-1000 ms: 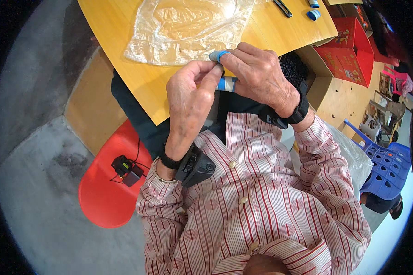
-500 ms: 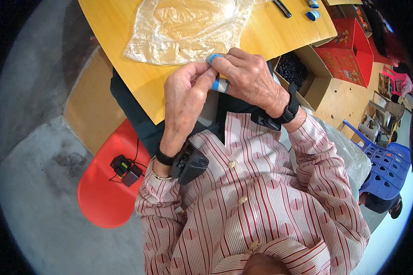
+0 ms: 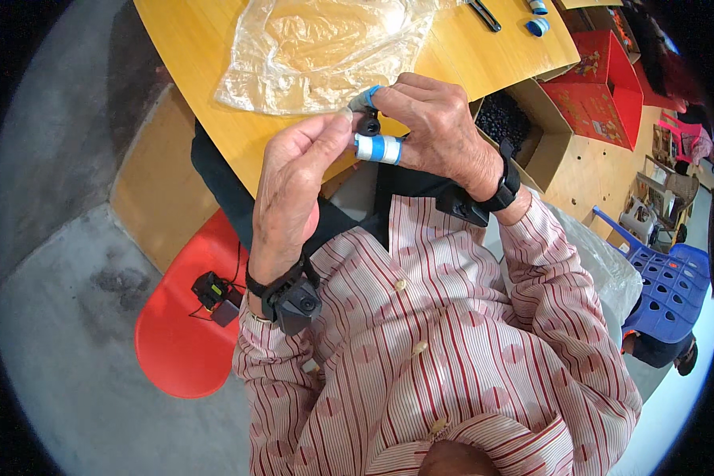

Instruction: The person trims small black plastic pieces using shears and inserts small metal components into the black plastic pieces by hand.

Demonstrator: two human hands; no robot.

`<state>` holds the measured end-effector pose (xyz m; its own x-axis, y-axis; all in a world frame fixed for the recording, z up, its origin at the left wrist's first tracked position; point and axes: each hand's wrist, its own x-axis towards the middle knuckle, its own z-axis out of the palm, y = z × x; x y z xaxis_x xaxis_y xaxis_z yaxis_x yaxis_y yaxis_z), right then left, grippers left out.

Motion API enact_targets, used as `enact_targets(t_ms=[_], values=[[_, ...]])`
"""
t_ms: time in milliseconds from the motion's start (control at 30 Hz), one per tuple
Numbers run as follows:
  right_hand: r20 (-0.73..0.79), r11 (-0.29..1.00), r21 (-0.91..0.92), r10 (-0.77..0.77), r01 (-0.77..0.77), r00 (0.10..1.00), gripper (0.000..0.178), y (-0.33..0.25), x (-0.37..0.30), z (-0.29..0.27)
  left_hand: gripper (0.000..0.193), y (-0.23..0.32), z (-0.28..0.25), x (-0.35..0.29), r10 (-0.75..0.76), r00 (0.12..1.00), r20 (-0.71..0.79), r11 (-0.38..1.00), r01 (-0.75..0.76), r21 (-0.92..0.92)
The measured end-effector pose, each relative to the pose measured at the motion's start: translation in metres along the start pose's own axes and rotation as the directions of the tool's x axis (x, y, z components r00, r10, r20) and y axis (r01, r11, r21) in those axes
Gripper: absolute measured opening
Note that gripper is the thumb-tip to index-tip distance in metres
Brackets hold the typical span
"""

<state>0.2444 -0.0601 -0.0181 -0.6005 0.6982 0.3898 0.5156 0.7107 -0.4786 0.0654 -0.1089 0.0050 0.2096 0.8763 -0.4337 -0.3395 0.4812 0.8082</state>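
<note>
A small round black part (image 3: 368,124) with a hole in its face is held over the table's near edge. My right hand (image 3: 440,131) grips it between thumb and index finger, both wrapped in blue and white tape. My left hand (image 3: 297,163) is closed in a pinch right beside it, thumb against index fingertip. Whatever lies between those left fingertips is too small to make out. Beyond the hands, a clear plastic bag (image 3: 325,59) is spread on the yellow wooden table (image 3: 460,71).
To the right, a cardboard box (image 3: 551,131) contains many small black pieces (image 3: 504,119), with a red box (image 3: 599,99) behind it. A black cutter-like tool (image 3: 485,14) and blue-white tape rings (image 3: 538,28) sit on the table. A red chair (image 3: 174,341) stands left, a blue stool (image 3: 670,293) right.
My left hand has shifted left and turned, its fingertips drawing slightly away from my right hand. The black part now shows between my right thumb and finger.
</note>
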Motion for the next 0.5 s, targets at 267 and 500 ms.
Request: enact_targets(t_ms=[267,500], values=[[0.016,1.000,0.001,-0.022,0.022,1.000,0.028,0.002,-0.001,-0.001,0.029,-0.006,-0.021,0.006,-0.220,0.969,0.111,0.959,0.236,-0.156],[-0.005,0.992,0.078,-0.100,0.100,0.995,0.031,0.005,-0.002,0.004,0.029,-0.010,-0.021,0.007,-0.206,0.970,0.132,0.962,0.225,-0.153]])
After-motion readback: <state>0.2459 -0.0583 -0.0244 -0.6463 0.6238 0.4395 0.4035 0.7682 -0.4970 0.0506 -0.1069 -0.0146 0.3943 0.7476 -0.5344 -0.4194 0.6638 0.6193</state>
